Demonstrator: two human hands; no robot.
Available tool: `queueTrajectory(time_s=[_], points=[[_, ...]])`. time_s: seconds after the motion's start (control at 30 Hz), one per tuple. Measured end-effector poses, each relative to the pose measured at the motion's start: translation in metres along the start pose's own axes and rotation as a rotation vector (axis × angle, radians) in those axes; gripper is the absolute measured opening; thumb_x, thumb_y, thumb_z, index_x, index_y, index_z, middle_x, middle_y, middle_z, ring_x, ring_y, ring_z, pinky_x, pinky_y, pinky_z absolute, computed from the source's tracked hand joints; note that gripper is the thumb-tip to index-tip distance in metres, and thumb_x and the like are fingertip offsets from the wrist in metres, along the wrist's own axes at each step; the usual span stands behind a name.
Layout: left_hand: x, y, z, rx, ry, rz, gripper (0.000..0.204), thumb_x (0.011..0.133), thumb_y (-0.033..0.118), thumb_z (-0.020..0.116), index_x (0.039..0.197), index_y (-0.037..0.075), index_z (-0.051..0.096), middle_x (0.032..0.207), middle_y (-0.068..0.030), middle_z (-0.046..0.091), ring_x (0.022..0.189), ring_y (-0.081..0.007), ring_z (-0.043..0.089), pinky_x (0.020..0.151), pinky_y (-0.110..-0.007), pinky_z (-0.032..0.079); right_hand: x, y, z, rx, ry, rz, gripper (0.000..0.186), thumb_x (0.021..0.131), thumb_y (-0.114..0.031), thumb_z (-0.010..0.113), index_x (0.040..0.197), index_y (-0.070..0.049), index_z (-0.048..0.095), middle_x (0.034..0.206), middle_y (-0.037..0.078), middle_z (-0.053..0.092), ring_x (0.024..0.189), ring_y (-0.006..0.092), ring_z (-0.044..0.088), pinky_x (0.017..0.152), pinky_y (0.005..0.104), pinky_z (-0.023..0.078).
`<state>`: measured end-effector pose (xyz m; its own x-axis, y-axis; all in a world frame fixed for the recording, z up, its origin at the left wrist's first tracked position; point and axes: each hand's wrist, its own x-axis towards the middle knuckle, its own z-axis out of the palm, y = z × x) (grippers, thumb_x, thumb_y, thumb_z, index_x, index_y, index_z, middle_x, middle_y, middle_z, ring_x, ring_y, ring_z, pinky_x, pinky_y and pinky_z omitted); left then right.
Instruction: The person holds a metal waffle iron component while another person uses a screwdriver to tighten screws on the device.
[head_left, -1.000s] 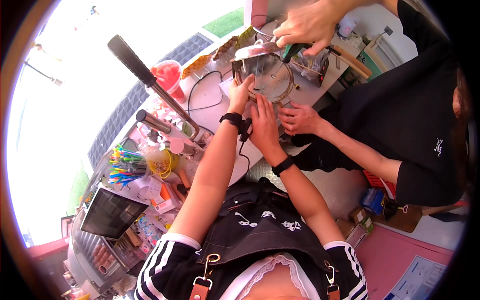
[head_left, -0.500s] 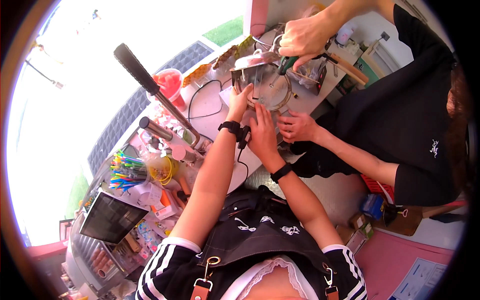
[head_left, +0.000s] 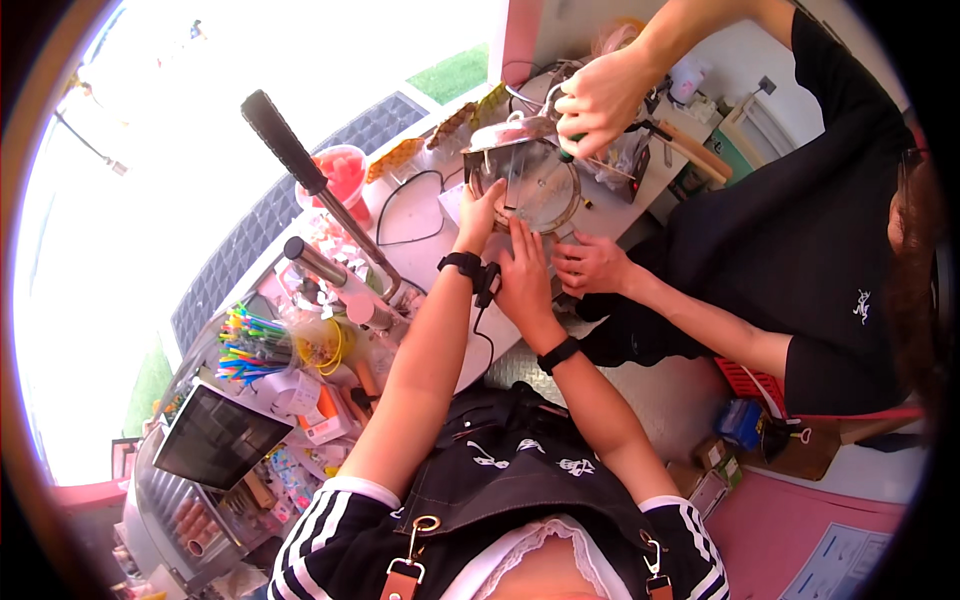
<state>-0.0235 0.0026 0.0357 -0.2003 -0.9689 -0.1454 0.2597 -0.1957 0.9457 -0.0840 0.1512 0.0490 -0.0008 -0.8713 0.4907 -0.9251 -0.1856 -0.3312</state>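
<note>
A round metal appliance (head_left: pixel 514 135) with a clear, circular front lies tilted on the worktop. My left hand (head_left: pixel 479 217) is closed on its left edge, the thumb lying up along the side. Against its lower rim rests my right hand (head_left: pixel 523 268), fingers stretched out and touching the metal. A co-worker's upper hand (head_left: pixel 606 100) grips a green-handled screwdriver (head_left: pixel 568 154) over the right side of the clear front; its tip is hard to make out. Just right of my right hand is the co-worker's other hand (head_left: pixel 592 265), fingers loosely bent.
Left of the appliance, a black cable (head_left: pixel 412 178) loops over the white worktop (head_left: pixel 405 215). A long black-handled lever (head_left: pixel 285 140) rises beside a plastic cup of pink pieces (head_left: pixel 343 175). Colourful straws (head_left: pixel 250 345) and a dark screen (head_left: pixel 222 434) stand lower left. The co-worker's body (head_left: pixel 770 240) fills the right.
The co-worker's upper hand has turned and dropped slightly, so less of the screwdriver shows. My two hands stay nearly in place on the appliance.
</note>
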Motion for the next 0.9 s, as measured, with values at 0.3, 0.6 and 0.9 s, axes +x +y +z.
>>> queueTrajectory(time_s=[0.3, 0.6, 0.9], points=[[0.009, -0.007, -0.017, 0.055, 0.040, 0.065, 0.042, 0.087, 0.029, 0.072, 0.107, 0.002, 0.048, 0.066, -0.0114, 0.060, 0.044, -0.0210, 0.061, 0.038, -0.031, 0.051, 0.004, -0.011, 0.000, 0.019, 0.001, -0.028, 0.038, 0.072, -0.008, 0.070, 0.105, 0.009, 0.063, 0.149, 0.028, 0.035, 0.138, 0.0425, 0.035, 0.116, 0.0506, 0.025], [0.012, -0.009, -0.023, 0.042, 0.057, 0.078, 0.042, 0.087, 0.029, 0.072, 0.107, 0.001, 0.049, 0.070, -0.0122, 0.061, 0.045, -0.0209, 0.061, 0.040, -0.031, 0.052, 0.005, -0.014, 0.002, 0.027, 0.002, -0.040, 0.032, 0.072, -0.005, 0.068, 0.100, 0.009, 0.064, 0.149, 0.028, 0.035, 0.138, 0.0425, 0.035, 0.116, 0.0509, 0.025], [0.012, -0.011, -0.019, 0.094, 0.071, 0.074, 0.044, 0.086, 0.030, 0.073, 0.108, 0.000, 0.049, 0.072, -0.0114, 0.061, 0.047, -0.0203, 0.062, 0.042, -0.031, 0.052, 0.005, -0.012, 0.001, 0.011, 0.004, -0.029, 0.030, 0.072, -0.005, 0.068, 0.098, 0.009, 0.065, 0.149, 0.029, 0.035, 0.138, 0.0426, 0.035, 0.117, 0.0509, 0.024]])
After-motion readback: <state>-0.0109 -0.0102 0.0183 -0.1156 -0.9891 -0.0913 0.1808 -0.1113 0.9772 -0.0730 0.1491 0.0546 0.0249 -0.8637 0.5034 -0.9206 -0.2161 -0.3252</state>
